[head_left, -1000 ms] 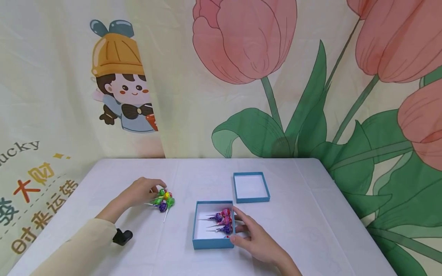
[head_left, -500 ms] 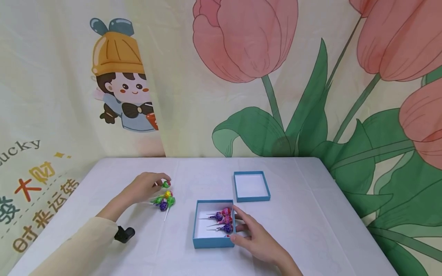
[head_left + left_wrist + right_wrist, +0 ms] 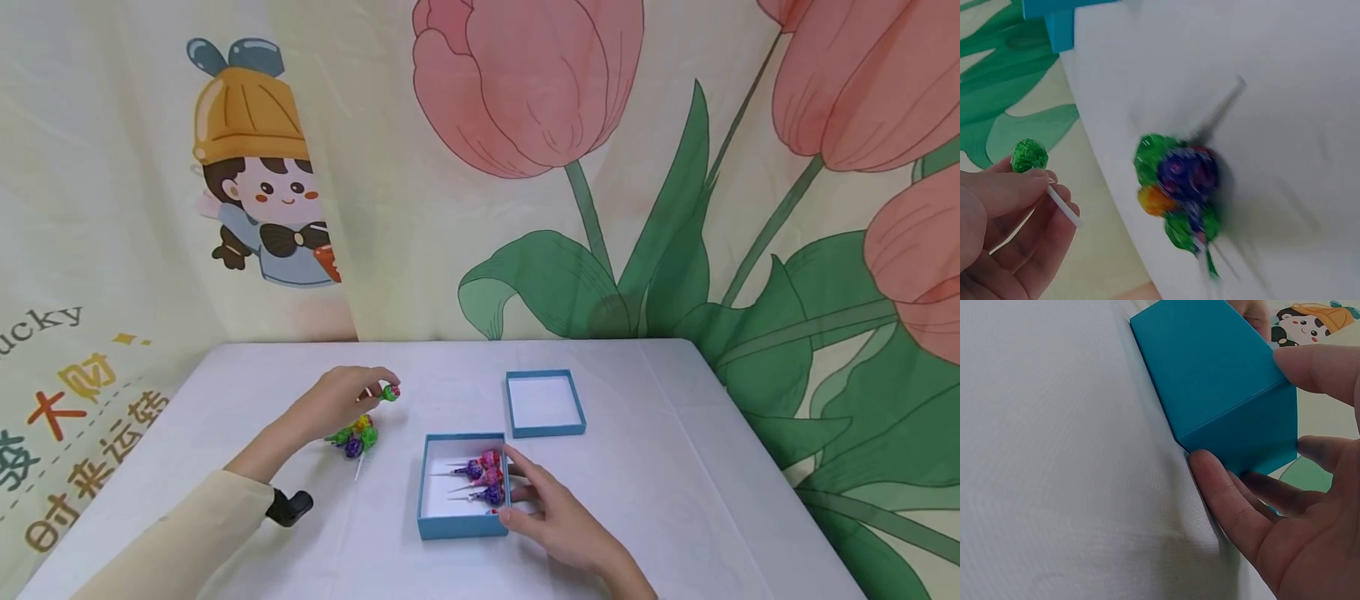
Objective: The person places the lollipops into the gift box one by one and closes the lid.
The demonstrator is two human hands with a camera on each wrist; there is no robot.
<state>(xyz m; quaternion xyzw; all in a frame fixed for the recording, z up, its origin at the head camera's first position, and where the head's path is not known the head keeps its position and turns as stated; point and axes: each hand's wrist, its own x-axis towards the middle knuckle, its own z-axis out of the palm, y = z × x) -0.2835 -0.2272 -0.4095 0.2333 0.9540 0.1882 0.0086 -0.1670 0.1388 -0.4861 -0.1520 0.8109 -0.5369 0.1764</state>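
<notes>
My left hand (image 3: pixel 341 398) pinches a green-wrapped lollipop (image 3: pixel 1030 155) between thumb and fingers, its white stick pointing down past the fingertips in the left wrist view. Below that hand a small pile of lollipops (image 3: pixel 1188 172) in green, purple and yellow-orange wrappers lies on the table. At the right side of an open blue box (image 3: pixel 463 529), my right hand (image 3: pixel 553 517) holds the wall, thumb by the near corner and index finger toward the far one. Purple and pink lollipops (image 3: pixel 491 496) lie inside the box along its right wall, sticks pointing left.
A shallow blue-rimmed lid (image 3: pixel 545 433) lies behind the box, to its right. The white cloth-covered table (image 3: pixel 660 475) ends at a printed curtain (image 3: pixel 405 250) with tulips and a cartoon figure. A black wrist camera (image 3: pixel 291 506) sits at the left sleeve.
My left hand has lifted the green lollipop off the pile and carried it up and to the right. The right hand stays at the box.
</notes>
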